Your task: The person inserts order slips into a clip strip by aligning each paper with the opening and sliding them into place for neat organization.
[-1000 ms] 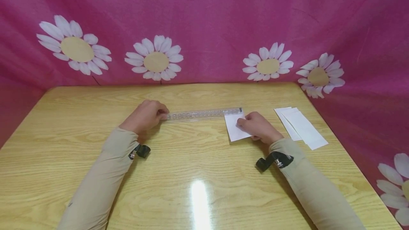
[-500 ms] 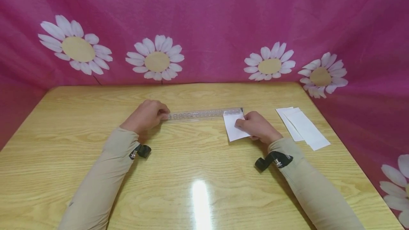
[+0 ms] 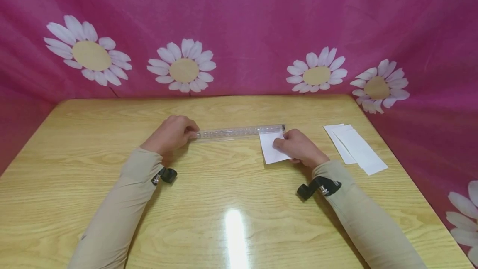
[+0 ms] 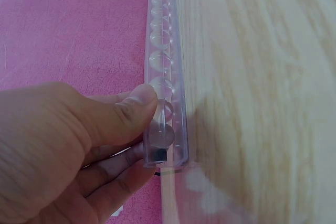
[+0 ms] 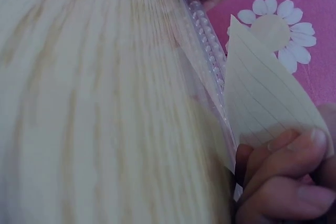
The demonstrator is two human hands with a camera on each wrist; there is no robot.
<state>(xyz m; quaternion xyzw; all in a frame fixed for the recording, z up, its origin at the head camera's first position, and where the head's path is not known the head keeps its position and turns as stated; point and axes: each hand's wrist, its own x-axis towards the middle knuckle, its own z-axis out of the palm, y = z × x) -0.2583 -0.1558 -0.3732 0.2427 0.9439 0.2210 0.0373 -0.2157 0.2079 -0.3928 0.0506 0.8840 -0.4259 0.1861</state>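
A clear plastic ruler (image 3: 231,133) with a row of round, bead-like shapes lies across the table, upright or flat I cannot tell. My left hand (image 3: 172,134) pinches its left end; in the left wrist view the thumb presses on the ruler (image 4: 161,61) and the fingers curl behind it. At the other end, a small white piece of paper (image 3: 269,146) has its top edge against the ruler. My right hand (image 3: 300,147) pinches this paper, thumb on top. Faint lines cross the paper (image 5: 268,93) in the right wrist view.
Two white paper strips (image 3: 358,148) overlap near the table's right side. The wood-grain table (image 3: 201,186) ends at a pink cloth (image 3: 239,32) with white flowers behind and at the right. A bright reflection shows on the tabletop near the front.
My right hand and the paper have slid slightly left along the ruler. The left hand keeps its hold, and the view has shifted a little.
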